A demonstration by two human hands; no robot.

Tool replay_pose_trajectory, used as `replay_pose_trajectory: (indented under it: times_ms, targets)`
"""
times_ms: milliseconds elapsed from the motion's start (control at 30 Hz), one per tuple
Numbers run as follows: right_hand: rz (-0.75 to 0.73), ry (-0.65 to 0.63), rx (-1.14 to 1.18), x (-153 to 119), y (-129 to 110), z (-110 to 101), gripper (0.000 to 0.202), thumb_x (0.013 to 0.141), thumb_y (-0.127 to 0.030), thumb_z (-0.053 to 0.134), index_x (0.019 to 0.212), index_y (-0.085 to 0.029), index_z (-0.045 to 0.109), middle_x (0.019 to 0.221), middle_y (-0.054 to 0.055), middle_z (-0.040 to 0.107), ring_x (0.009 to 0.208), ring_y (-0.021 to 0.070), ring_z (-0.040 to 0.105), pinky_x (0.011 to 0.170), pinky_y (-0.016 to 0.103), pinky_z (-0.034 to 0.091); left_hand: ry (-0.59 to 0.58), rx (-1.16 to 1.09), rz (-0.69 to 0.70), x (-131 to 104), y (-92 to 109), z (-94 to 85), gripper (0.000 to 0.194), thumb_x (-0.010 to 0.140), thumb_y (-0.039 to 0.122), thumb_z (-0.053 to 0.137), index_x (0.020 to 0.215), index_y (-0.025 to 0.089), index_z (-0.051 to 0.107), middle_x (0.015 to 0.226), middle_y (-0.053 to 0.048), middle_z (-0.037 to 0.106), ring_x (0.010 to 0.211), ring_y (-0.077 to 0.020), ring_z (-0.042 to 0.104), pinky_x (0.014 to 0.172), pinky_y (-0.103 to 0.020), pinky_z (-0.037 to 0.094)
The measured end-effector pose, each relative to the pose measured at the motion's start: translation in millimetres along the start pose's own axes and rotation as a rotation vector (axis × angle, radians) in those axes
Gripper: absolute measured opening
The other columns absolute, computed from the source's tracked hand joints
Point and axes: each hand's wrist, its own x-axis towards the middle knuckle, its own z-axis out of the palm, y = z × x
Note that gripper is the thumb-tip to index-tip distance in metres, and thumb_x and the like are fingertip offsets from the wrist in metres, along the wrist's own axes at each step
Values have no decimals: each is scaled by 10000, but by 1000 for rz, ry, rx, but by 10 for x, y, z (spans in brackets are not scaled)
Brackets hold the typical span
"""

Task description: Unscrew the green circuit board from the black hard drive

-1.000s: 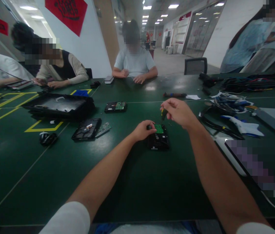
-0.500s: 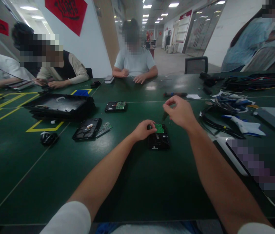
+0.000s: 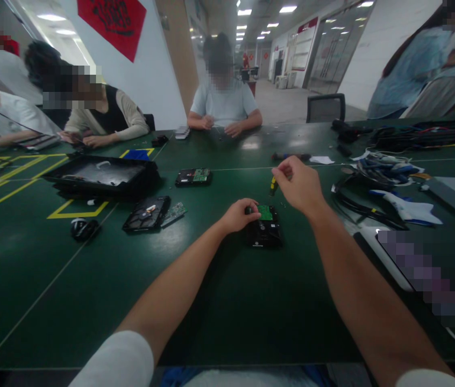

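Note:
A black hard drive [image 3: 265, 235] with a green circuit board [image 3: 267, 213] on its upper face lies on the table in front of me. My left hand [image 3: 242, 215] is closed at the drive's far left edge, thumb and fingers pinched beside the board. Above the far right corner, my right hand [image 3: 297, 180] grips a small yellow-and-black screwdriver [image 3: 273, 186] between thumb and fingers. The driver points down; whether its tip touches the drive I cannot tell. Tiny screws [image 3: 283, 204] lie just right of the drive.
Left of me are another hard drive [image 3: 147, 214], a loose circuit board [image 3: 174, 214], a third drive [image 3: 193, 177], a black tray [image 3: 102, 174] and a mouse [image 3: 84, 229]. Cables [image 3: 367, 207], gloves [image 3: 407, 207] and a pixelated device [image 3: 421, 277] lie right. Co-workers sit across the table.
The screwdriver's yellow handle shows now where it looked dark before, and my right fingers have shifted slightly around it. My left hand stays at the drive. At far left, a standing person has come into view.

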Motion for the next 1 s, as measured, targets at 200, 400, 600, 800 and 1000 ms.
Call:
replay_pose_trajectory:
  times_ms: [200,400,600,800,1000]
  targets:
    - [-162,-37,16,-14,22,83,156,993,-379,616,944,-235,650,928,74,752,836,244,683,778,383,510,0,-10,-17,-3,47,-9,105,877,271,778,897,204,700,1311,-98,713,1215,-267,654,1152,-471,442]
    - [-233,-76,-106,-9,59,67,162,919,-211,650,1075,-210,690,1088,128,731,950,292,683,900,461,531,-5,-4,-40,-8,62,-11,111,879,277,777,895,203,697,1323,-93,710,1214,-268,657,1152,-472,445]
    - [-261,-109,-2,-4,52,42,167,889,-183,690,1053,-212,688,1062,100,745,963,287,699,892,449,554,1,-8,-10,-8,51,-7,109,886,278,770,888,202,692,1307,-97,715,1207,-261,661,1152,-465,442]
    - [-306,-83,-119,-6,52,50,164,937,-232,660,1086,-204,721,1107,132,727,1003,300,690,935,475,544,-2,-9,-7,-2,35,2,116,879,276,779,901,200,695,1305,-105,716,1224,-263,659,1150,-464,445]
    - [-225,-87,1,-8,74,104,178,913,-215,669,1089,-223,647,1026,91,733,924,272,697,858,433,558,5,17,-18,-9,46,-2,112,886,285,773,902,204,696,1308,-101,715,1226,-268,657,1158,-469,441]
